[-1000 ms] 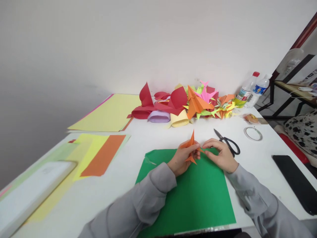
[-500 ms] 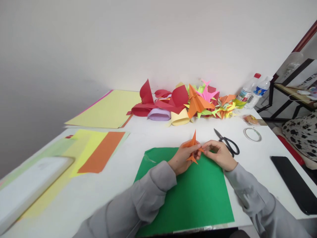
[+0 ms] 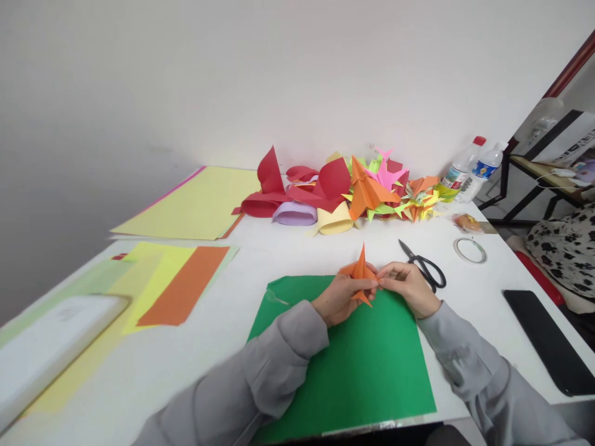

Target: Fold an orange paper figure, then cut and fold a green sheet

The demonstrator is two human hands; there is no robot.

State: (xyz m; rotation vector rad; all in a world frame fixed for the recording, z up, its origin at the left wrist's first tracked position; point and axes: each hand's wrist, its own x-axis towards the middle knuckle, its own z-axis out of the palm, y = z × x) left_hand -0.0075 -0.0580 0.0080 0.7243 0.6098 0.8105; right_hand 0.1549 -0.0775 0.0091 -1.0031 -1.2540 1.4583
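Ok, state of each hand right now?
Left hand: closed, holding the folded orange paper over the green sheet.
Right hand: fingertips pinched together at the paper's right-hand tip; grip on it partly hidden.

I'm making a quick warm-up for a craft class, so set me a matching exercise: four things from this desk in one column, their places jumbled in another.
Things
1. Orange folded figure
2. Scissors
3. Green sheet
4. Orange strip

Places
A. Lying over bright yellow paper
B. Partly covered by the left sleeve
C. Held in the left hand, with the right hand at its side
D. Just beyond the right hand, on the table

Pairs: 1-C, 2-D, 3-B, 4-A
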